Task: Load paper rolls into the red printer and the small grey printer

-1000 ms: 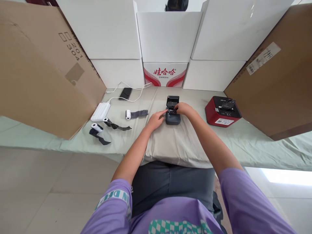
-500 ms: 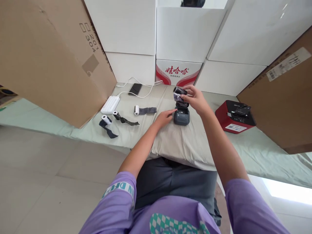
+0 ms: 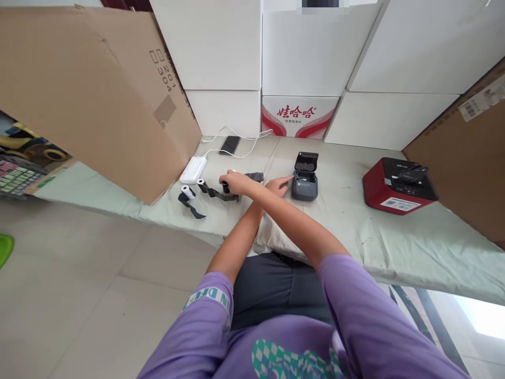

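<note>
A small dark label printer (image 3: 304, 190) sits on the cloth with its lid tipped up and its inside bare. My left hand (image 3: 278, 186) lies at the printer's left side, fingers stretched out, the index fingertip touching or almost touching the casing. Crossing over my left forearm, my right hand (image 3: 236, 182) is closed around a black ribbon roll (image 3: 225, 187); a dark strip trails below it. Beside that hand are two more ribbon rolls, one in the middle (image 3: 201, 182) and one at the left (image 3: 188, 192), each with its dark tail unrolled. Another dark strip (image 3: 254, 177) shows partly behind my right hand.
A white power bank (image 3: 193, 169) with a cable lies by a black phone (image 3: 229, 145). To the right stands a red and black device (image 3: 399, 185). White boxes (image 3: 300, 63) wall off the back; a large brown carton (image 3: 102, 100) stands at the left.
My right hand has moved left from above the printer, carrying the black roll across to the ribbon rolls. My left hand stays by the printer. The view has shifted slightly.
</note>
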The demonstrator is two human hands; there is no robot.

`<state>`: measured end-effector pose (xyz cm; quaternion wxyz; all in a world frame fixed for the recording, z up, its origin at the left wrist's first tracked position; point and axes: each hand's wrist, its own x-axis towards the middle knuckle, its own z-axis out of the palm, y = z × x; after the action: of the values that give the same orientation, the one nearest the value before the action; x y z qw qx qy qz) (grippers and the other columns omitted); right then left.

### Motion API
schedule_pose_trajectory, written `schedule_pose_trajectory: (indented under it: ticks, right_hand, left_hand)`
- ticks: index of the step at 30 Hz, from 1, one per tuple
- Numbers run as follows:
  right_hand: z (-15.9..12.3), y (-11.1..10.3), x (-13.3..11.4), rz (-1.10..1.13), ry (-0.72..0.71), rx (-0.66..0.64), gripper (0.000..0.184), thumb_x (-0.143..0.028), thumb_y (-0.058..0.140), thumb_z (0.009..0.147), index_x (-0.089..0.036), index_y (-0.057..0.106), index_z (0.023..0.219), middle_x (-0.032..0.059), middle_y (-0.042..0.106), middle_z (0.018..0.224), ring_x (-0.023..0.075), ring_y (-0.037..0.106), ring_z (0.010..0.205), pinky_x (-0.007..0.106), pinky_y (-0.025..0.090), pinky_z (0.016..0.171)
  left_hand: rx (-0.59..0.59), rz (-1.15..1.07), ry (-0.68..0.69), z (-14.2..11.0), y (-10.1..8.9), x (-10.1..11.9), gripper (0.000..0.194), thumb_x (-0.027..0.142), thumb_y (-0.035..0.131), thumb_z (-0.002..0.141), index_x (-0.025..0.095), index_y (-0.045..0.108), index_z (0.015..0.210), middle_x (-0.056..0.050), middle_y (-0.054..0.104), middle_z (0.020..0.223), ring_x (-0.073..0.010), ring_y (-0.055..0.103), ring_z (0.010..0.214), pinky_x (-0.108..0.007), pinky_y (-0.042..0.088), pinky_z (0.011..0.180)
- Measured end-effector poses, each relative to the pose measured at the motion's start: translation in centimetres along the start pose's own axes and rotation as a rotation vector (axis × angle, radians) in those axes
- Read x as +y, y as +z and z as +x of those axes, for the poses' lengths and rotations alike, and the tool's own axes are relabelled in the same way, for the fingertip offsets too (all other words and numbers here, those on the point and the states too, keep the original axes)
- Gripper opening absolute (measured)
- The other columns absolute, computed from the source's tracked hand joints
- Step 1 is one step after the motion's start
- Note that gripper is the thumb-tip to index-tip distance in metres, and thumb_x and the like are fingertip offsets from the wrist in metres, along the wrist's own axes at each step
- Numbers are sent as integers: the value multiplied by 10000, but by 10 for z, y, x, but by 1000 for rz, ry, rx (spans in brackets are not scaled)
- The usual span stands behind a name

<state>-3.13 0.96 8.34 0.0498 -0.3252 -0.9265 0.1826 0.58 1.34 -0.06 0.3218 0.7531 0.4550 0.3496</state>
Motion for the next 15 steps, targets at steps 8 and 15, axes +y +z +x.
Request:
schedule_pose_trajectory:
  ticks: [8,15]
  right_hand:
    - [38,-9,-35,-2,-5,106,626,-44,574,859,-260,667,1439,124,659,1440,386,488,1383,581,379,1155]
    - [86,16,-50,78,-93,76,296,-190,717,855,-180,773,1146,133,784,1225,344,630,1287,583,337,1175]
  left_hand:
    - [24,3,-19,5,3,-6,516,75,535,942,196,729,1405,-57,628,1559,-210,582,1476,-329,393,1307]
    - [22,12,-15,0,-2,-5,476,95,527,948,242,779,1324,-26,552,1632,-226,546,1511,-369,387,1319]
